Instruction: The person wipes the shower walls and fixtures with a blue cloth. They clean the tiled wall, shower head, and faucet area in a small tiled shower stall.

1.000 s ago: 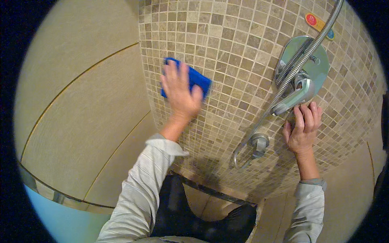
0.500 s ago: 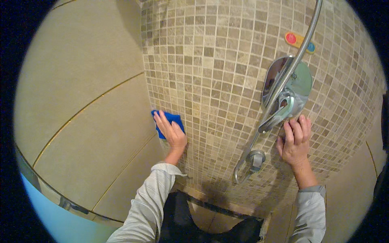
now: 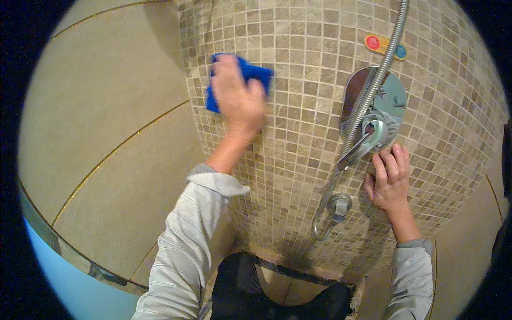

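Observation:
My left hand [image 3: 238, 100] presses a blue cloth [image 3: 259, 76] against the mosaic-tiled wall [image 3: 298, 112], its fingers extended over the cloth and a little blurred. Cloth shows on both sides of the hand. To the right, my right hand [image 3: 389, 178] rests its fingertips on the tiles with the fingers slightly bent and the thumb apart, holding nothing. Just above it is a chrome shower mixer [image 3: 397, 96] with an oval plate and a lever [image 3: 358, 152] that points down and left.
A metal shower hose [image 3: 376, 80] crosses the mixer and loops down to a round wall outlet [image 3: 340, 204]. Above the mixer sits a yellow hot-and-cold label [image 3: 385, 47]. Large beige tiles [image 3: 106, 144] cover the left wall. A curved dark rail [image 3: 88, 261] edges a pale blue surface at lower left.
My left hand has moved the blue cloth up the wall and somewhat to the right. The right hand stays at about the same spot below the mixer. The view has shifted slightly.

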`<action>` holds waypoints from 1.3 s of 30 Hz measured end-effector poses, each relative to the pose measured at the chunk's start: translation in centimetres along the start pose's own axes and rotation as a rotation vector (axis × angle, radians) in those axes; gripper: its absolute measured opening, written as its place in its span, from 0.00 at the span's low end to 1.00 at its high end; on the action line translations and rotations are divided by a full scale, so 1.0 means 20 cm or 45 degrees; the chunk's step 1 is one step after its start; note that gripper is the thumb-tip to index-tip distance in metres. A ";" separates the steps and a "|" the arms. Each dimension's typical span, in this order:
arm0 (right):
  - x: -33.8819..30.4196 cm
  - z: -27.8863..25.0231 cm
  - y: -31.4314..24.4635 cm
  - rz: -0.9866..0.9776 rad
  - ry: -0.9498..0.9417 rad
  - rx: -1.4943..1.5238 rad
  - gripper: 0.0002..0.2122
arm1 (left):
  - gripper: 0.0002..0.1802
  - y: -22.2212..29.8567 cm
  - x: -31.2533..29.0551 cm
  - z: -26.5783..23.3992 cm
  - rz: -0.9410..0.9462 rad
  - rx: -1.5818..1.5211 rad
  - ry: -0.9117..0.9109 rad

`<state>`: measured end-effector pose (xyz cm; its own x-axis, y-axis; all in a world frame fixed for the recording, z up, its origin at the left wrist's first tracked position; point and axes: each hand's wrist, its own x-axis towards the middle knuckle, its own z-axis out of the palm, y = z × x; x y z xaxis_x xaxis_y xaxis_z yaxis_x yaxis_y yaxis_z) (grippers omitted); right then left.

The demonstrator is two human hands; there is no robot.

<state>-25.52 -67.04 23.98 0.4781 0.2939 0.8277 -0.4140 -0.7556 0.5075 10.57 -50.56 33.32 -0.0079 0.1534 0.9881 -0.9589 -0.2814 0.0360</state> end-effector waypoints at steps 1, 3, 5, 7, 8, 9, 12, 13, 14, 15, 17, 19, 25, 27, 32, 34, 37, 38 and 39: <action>-0.01 -0.01 0.02 -0.007 -0.016 -0.007 0.31 | 0.41 0.15 -0.06 -0.01 0.019 -0.083 -0.070; -0.02 0.00 0.02 -0.021 -0.014 0.017 0.31 | 0.45 0.27 -0.16 -0.04 0.119 -0.144 -0.239; -0.03 0.00 0.03 -0.031 -0.022 0.003 0.31 | 0.46 0.34 -0.30 -0.07 0.208 -0.223 -0.400; -0.02 -0.01 0.03 -0.029 -0.012 -0.009 0.31 | 0.46 0.32 -0.49 -0.14 0.316 -0.226 -0.536; -0.01 -0.01 0.02 -0.036 -0.005 -0.010 0.31 | 0.46 0.28 -0.60 -0.18 0.351 -0.212 -0.586; -0.01 0.00 0.02 -0.035 0.001 -0.009 0.30 | 0.46 0.18 -0.72 -0.19 0.323 -0.217 -0.591; 0.02 0.00 -0.01 -0.020 0.009 -0.018 0.30 | 0.51 -0.13 -1.04 -0.26 0.081 -0.135 -0.464; 0.01 0.01 0.00 -0.022 0.005 -0.020 0.31 | 0.51 -0.18 -1.09 -0.29 -0.015 -0.094 -0.448; 0.01 0.01 0.01 -0.029 0.003 -0.028 0.31 | 0.50 -0.23 -1.12 -0.31 -0.050 -0.070 -0.414; 0.01 0.00 0.00 -0.028 -0.006 -0.027 0.31 | 0.49 -0.26 -1.08 -0.32 -0.012 -0.081 -0.396; 0.00 0.01 0.00 -0.029 -0.010 -0.030 0.32 | 0.44 -0.31 -0.95 -0.31 -0.012 -0.040 -0.384; -0.01 0.00 0.02 -0.030 -0.017 -0.040 0.31 | 0.41 -0.38 -0.79 -0.25 -0.228 -0.013 -0.221; -0.01 0.02 -0.01 -0.013 -0.021 -0.058 0.30 | 0.40 -0.45 -1.06 -0.35 -0.213 0.012 -0.272; -0.01 0.00 0.00 -0.012 -0.033 -0.065 0.30 | 0.40 -0.40 -1.33 -0.39 -0.339 0.020 -0.304; 0.03 0.03 -0.02 -0.027 0.008 -0.044 0.32 | 0.38 -0.22 -1.92 -0.41 -1.046 0.153 -0.151; 0.02 0.03 -0.01 -0.035 -0.009 -0.048 0.32 | 0.38 -0.15 -1.92 -0.38 -1.424 0.123 -0.017; 0.02 0.03 -0.02 -0.040 -0.012 -0.041 0.32 | 0.38 -0.18 -1.76 -0.31 -1.813 0.031 0.085; 0.01 0.02 -0.01 -0.035 -0.018 -0.040 0.32 | 0.37 -0.14 -1.65 -0.29 -1.664 -0.068 0.090; 0.00 0.02 -0.01 -0.030 -0.030 -0.049 0.32 | 0.36 -0.07 -1.50 -0.26 -1.513 -0.171 0.095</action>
<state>-25.26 -67.13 23.83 0.5060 0.2969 0.8098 -0.4321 -0.7253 0.5359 10.72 -49.85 2.92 0.8909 0.3058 0.3359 -0.3991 0.1740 0.9002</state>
